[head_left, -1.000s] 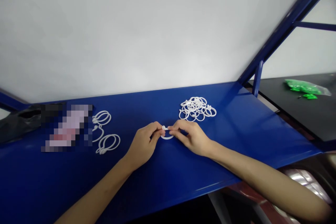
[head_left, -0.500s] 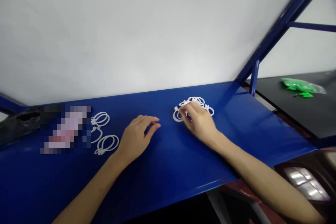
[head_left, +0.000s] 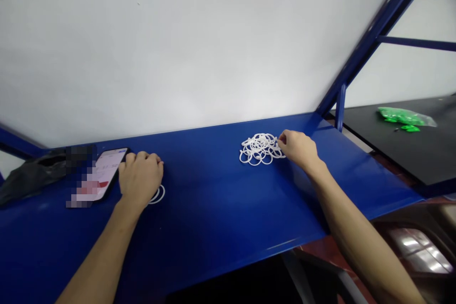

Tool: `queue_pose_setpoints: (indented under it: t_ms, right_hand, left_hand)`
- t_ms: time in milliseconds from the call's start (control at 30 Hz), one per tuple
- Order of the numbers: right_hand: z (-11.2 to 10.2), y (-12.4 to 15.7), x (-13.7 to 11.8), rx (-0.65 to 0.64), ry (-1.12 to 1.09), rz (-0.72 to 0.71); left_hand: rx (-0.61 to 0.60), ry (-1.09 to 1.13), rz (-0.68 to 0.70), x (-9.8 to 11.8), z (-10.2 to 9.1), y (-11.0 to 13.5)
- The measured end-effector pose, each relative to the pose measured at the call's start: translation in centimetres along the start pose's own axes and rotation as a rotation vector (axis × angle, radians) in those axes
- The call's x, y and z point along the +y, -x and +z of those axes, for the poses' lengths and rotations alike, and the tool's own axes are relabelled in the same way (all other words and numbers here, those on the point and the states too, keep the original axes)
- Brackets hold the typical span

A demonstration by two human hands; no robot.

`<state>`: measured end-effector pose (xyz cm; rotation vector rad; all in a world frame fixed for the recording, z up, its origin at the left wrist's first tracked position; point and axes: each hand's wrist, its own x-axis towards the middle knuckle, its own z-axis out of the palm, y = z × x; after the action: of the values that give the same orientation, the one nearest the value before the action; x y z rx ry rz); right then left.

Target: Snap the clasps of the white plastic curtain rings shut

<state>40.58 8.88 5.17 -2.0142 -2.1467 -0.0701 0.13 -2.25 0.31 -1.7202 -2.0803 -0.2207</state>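
A pile of thin white plastic rings (head_left: 261, 149) lies on the blue tabletop (head_left: 213, 218). At the pile's right edge is my right hand (head_left: 299, 149), its fingers closed in a pinch against a white plastic ring. My left hand (head_left: 140, 178) is farther left, palm down with the fingers curled and their tips hidden. It covers a smaller group of white plastic rings (head_left: 157, 194), of which only a part shows by the wrist. What the left fingers hold, if anything, is out of sight.
Left of my left hand lies a phone (head_left: 107, 166) with its screen lit, partly pixelated. Beyond it is a black bag (head_left: 32, 178). A white wall (head_left: 213, 47) backs the table. On a black table (head_left: 402, 152) at the right rests a clear bag of green pieces (head_left: 404, 116).
My left hand has moved left from mid-table onto the smaller group of rings. My right hand has shifted right, from over the pile to its right edge.
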Motion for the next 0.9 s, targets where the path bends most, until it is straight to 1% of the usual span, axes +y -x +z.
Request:
queue_pose_setpoints:
  t_ms: [67,133,233,300,400,467,533,600,667,700,733,767,833,900]
  right_hand:
    - [-0.1,0.1,-0.2,-0.018,0.003,0.003]
    - [-0.2,0.1,-0.4,-0.001,0.000,0.020]
    - [-0.3,0.2,-0.5,0.083,-0.021,0.011]
    - [-0.3,0.4,-0.6,0.157,-0.052,-0.029]
    - [-0.2,0.9,-1.2,0.247,-0.108,-0.113]
    - [0.0,1.3,-1.8,0.282,-0.147,-0.191]
    - [0.3,1.9,-2.7,0.303,-0.199,-0.306]
    - [0.8,2.8,-3.8,0.300,-0.292,-0.453]
    - [1.2,4.0,-5.1,0.241,-0.442,-0.612]
    - [1.4,4.7,-5.8,0.185,-0.534,-0.679]
    - [1.6,5.3,-6.5,0.113,-0.634,-0.723]
    - [1.8,6.0,-7.1,0.034,-0.733,-0.735]
    - [2.1,7.1,-8.1,-0.133,-0.902,-0.661]
    - [2.6,7.7,-8.8,-0.249,-1.027,-0.565]
  left_hand:
    - [-0.013,0.052,0.009,0.4,-0.2,-0.1]
    - [-0.041,0.092,0.004,0.8,-0.4,-0.2]
    - [-0.062,0.073,-0.023,1.1,-0.7,-0.2]
    - [-0.032,0.007,-0.056,1.0,-0.7,-0.2]
    - [0.010,-0.088,-0.108,0.5,-0.5,-0.1]
    - [-0.014,-0.101,-0.103,0.1,-0.2,0.0]
    - [-0.054,-0.065,-0.077,0.0,-0.2,-0.1]
    - [-0.072,0.009,-0.052,0.5,-0.5,-0.3]
    - [-0.044,0.127,0.013,1.7,-1.2,-0.5]
    - [-0.008,0.200,0.067,2.5,-1.7,-0.5]
    - [0.032,0.285,0.152,3.5,-2.2,-0.3]
    - [0.074,0.369,0.245,4.7,-2.7,-0.1]
    - [0.156,0.483,0.451,6.9,-3.6,0.7]
    - [0.220,0.522,0.663,8.8,-4.3,1.6]
